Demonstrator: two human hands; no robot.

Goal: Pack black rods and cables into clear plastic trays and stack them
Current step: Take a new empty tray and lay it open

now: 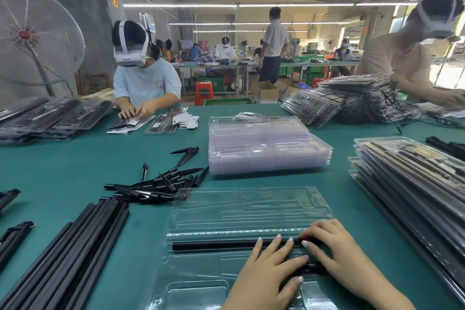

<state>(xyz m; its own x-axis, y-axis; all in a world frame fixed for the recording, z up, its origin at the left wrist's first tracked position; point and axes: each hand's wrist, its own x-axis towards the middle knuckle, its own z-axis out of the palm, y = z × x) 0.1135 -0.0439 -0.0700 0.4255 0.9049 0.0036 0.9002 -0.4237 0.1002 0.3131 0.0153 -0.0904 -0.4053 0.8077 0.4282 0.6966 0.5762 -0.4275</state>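
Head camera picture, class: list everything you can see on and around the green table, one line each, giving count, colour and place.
open tray: one, clear, front centre.
rod in tray: one, black, in a slot under the hands.
loose rods: a bundle, black, front left.
spikes: a heap, black, left of centre.
empty trays: one stack, clear, centre.
packed trays: one stack, clear with black contents, right.
fan: one, white, far left.
workers opposite: two at this table, wearing headsets.
left hand: pressing on the rod.
right hand: pressing on the rod.
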